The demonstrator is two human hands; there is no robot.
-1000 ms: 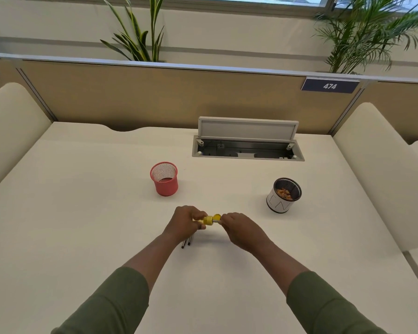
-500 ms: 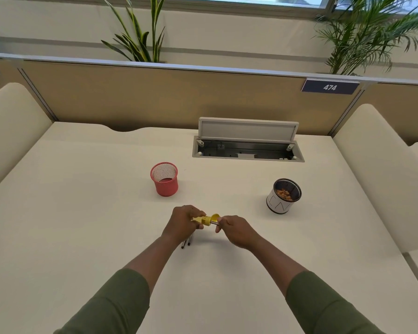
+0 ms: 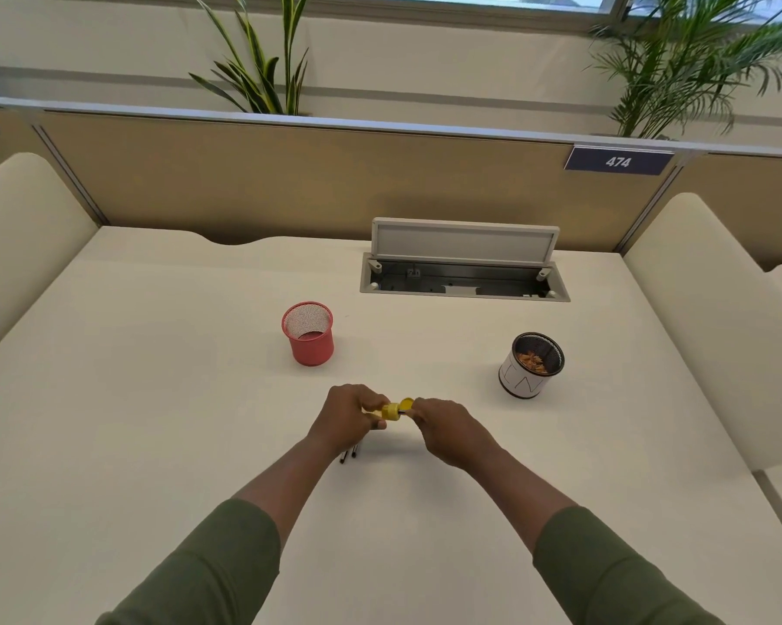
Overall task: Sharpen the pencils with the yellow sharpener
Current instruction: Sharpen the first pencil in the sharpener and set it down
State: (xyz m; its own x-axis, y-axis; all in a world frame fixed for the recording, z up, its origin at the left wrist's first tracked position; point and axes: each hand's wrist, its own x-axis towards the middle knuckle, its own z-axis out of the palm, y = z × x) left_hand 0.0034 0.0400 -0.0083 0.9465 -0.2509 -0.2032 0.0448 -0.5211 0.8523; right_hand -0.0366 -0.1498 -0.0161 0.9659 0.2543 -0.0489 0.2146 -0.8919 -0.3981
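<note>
My left hand (image 3: 350, 415) grips the yellow sharpener (image 3: 392, 409) near centre while my right hand (image 3: 447, 428) pinches 1 pencil (image 3: 402, 413) into it; twisting hard could snap the lead.

Cream desk (image 3: 154, 399), tan partition (image 3: 289, 182), window plants (image 3: 262, 74).

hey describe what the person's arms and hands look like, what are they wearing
Both arms wear olive-green long sleeves, the left sleeve and the right sleeve, each pushed up so the forearms are bare. The fabric looks plain, with no visible markings or cuffs. The left hand and right hand are bare: no gloves, and no rings, watch or bracelet can be seen.
</note>
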